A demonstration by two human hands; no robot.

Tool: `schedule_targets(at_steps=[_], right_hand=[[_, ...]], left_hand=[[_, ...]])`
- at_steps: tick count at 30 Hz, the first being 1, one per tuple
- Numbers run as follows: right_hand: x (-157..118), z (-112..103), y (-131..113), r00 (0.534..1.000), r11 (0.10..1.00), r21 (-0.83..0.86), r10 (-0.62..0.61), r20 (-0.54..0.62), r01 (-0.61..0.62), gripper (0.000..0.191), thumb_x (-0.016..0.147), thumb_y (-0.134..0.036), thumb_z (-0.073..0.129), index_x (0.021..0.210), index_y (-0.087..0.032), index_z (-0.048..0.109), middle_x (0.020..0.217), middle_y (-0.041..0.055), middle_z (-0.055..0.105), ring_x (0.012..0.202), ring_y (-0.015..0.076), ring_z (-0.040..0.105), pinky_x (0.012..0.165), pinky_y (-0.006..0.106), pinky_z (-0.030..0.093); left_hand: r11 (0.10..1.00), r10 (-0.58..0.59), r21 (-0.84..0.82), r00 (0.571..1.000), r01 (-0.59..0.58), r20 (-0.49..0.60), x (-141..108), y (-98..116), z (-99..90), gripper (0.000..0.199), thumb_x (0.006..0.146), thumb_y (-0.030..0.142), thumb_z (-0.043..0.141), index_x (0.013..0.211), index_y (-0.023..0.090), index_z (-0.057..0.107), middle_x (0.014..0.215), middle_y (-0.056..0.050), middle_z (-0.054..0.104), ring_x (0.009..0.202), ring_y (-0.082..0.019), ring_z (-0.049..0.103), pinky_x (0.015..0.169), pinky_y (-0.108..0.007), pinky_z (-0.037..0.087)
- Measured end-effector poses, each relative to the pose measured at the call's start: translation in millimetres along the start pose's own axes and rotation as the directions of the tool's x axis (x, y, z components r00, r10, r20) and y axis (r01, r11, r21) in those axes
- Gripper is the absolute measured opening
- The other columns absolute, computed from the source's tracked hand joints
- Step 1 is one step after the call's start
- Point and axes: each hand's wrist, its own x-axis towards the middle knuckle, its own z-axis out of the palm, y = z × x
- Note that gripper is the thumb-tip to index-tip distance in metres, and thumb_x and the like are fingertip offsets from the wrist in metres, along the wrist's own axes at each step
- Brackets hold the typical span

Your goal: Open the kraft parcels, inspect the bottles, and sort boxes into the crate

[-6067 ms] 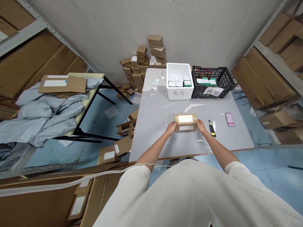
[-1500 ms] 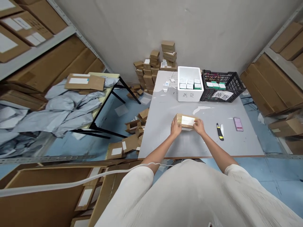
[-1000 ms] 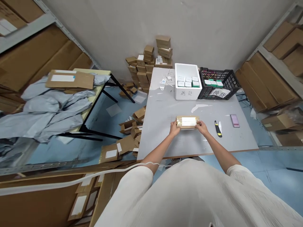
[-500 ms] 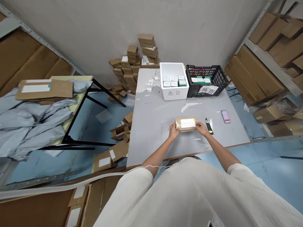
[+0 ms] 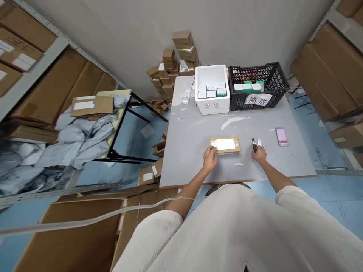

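A small cardboard box (image 5: 233, 146) with a white label and shiny tape lies flat on the grey table (image 5: 187, 151) in front of me. My left hand (image 5: 210, 157) has its fingers on the box's near left corner, thumb and fingers closed about the edge. To the right of the box, my right hand (image 5: 259, 153) is closed around the handle of a black and yellow utility knife (image 5: 254, 143), still at table level. A slim white object (image 5: 259, 142) lies against the knife; what it is I cannot make out.
At the table's back stand a white foam box (image 5: 214, 107) and a black plastic crate (image 5: 236, 102), both holding small white-and-green boxes. A pink phone-like object (image 5: 282, 136) lies at right. Left are a side table with grey parcels (image 5: 70, 132) and stacked cartons (image 5: 183, 39).
My right hand has let go of the box's right end and moved right onto the utility knife. My left hand stays at the box's left end. The view has shifted.
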Motion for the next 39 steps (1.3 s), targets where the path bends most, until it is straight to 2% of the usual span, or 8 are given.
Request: schedule_targets(at_steps=[3, 9, 17, 22, 27, 30, 34, 39], right_hand=[[7.0, 7.0, 5.3, 0.996, 0.994, -0.111, 0.028, 0.082, -0.019, 0.039, 0.090, -0.032, 0.068, 0.126, -0.017, 0.066, 0.134, 0.0239, 0.060, 0.130, 0.0416, 0.058, 0.108, 0.056, 0.046], [12.0, 13.3, 7.2, 0.996, 0.993, -0.115, 0.026, 0.083, -0.016, 0.044, 0.089, -0.032, 0.070, 0.130, -0.018, 0.061, 0.132, 0.0240, 0.061, 0.129, 0.0407, 0.058, 0.107, 0.055, 0.045], [12.1, -8.7, -18.7, 0.996, 0.917, 0.389, 0.073, 0.047, -0.085, 0.046, 0.095, -0.054, 0.059, 0.128, -0.022, 0.058, 0.101, 0.0083, 0.073, 0.092, 0.0260, 0.069, 0.082, 0.036, 0.055], [3.2, -36.9, -67.3, 0.971, 0.796, 0.591, -0.222, 0.086, 0.129, 0.048, 0.099, -0.059, 0.055, 0.130, -0.023, 0.061, 0.094, 0.0032, 0.074, 0.075, 0.0190, 0.071, 0.066, 0.028, 0.056], [-19.9, -59.7, -124.4, 0.786, 0.793, 0.346, -0.585, 0.199, 0.502, 0.045, 0.105, -0.049, 0.055, 0.139, -0.022, 0.066, 0.115, 0.0099, 0.081, 0.097, 0.0250, 0.075, 0.086, 0.035, 0.059], [-32.7, -67.2, -154.8, 0.677, 0.736, 0.077, -0.653, 0.339, 0.672, 0.042, 0.108, -0.041, 0.051, 0.143, -0.023, 0.068, 0.133, 0.0106, 0.078, 0.115, 0.0283, 0.072, 0.095, 0.035, 0.055], [-43.6, -74.9, -185.8, 0.625, 0.622, -0.186, -0.627, 0.465, 0.761, 0.042, 0.110, -0.039, 0.048, 0.144, -0.025, 0.068, 0.139, 0.0085, 0.077, 0.119, 0.0283, 0.072, 0.090, 0.032, 0.053], [-53.6, -83.2, -212.6, 0.601, 0.502, -0.336, -0.605, 0.522, 0.797, 0.041, 0.112, -0.039, 0.044, 0.143, -0.027, 0.068, 0.137, 0.0081, 0.077, 0.119, 0.0276, 0.072, 0.087, 0.030, 0.050]], left_hand=[[0.998, 0.052, 0.044, 0.995, -0.055, 0.083, -7.8, 4.4, -2.0, 0.055, 0.094, 0.013, 0.051, 0.146, 0.027, 0.064, 0.155, -0.012, 0.059, 0.149, -0.032, 0.050, 0.122, -0.051, 0.039], [0.989, 0.069, 0.119, 0.987, -0.086, 0.142, -10.6, 2.3, -3.4, 0.060, 0.091, 0.012, 0.052, 0.147, 0.030, 0.065, 0.157, -0.011, 0.060, 0.150, -0.033, 0.050, 0.123, -0.054, 0.035], [0.964, 0.111, 0.220, 0.977, -0.150, 0.184, -3.5, 2.4, -5.0, 0.066, 0.090, 0.010, 0.051, 0.153, 0.027, 0.060, 0.155, -0.013, 0.060, 0.146, -0.034, 0.051, 0.122, -0.054, 0.037], [0.927, 0.158, 0.304, 0.963, -0.221, 0.219, -2.8, 4.6, -4.5, 0.072, 0.090, 0.009, 0.051, 0.160, 0.026, 0.052, 0.155, -0.013, 0.059, 0.146, -0.033, 0.050, 0.121, -0.052, 0.039], [0.900, 0.219, 0.338, 0.956, -0.276, 0.198, -4.5, 7.9, -4.8, 0.072, 0.089, 0.007, 0.054, 0.158, 0.026, 0.054, 0.156, -0.014, 0.061, 0.153, -0.034, 0.046, 0.124, -0.056, 0.035], [0.894, 0.259, 0.320, 0.945, -0.313, 0.199, -5.1, 6.4, -5.4, 0.071, 0.089, 0.007, 0.055, 0.158, 0.025, 0.055, 0.156, -0.015, 0.061, 0.158, -0.034, 0.042, 0.125, -0.057, 0.034], [0.893, 0.310, 0.273, 0.929, -0.358, 0.204, -4.8, 1.2, -6.5, 0.071, 0.089, 0.007, 0.055, 0.158, 0.023, 0.055, 0.159, -0.015, 0.060, 0.159, -0.032, 0.042, 0.127, -0.054, 0.035], [0.891, 0.353, 0.224, 0.913, -0.395, 0.206, -3.2, -1.8, -7.4, 0.065, 0.091, 0.007, 0.052, 0.155, 0.019, 0.057, 0.161, -0.015, 0.059, 0.160, -0.031, 0.042, 0.129, -0.053, 0.034]])
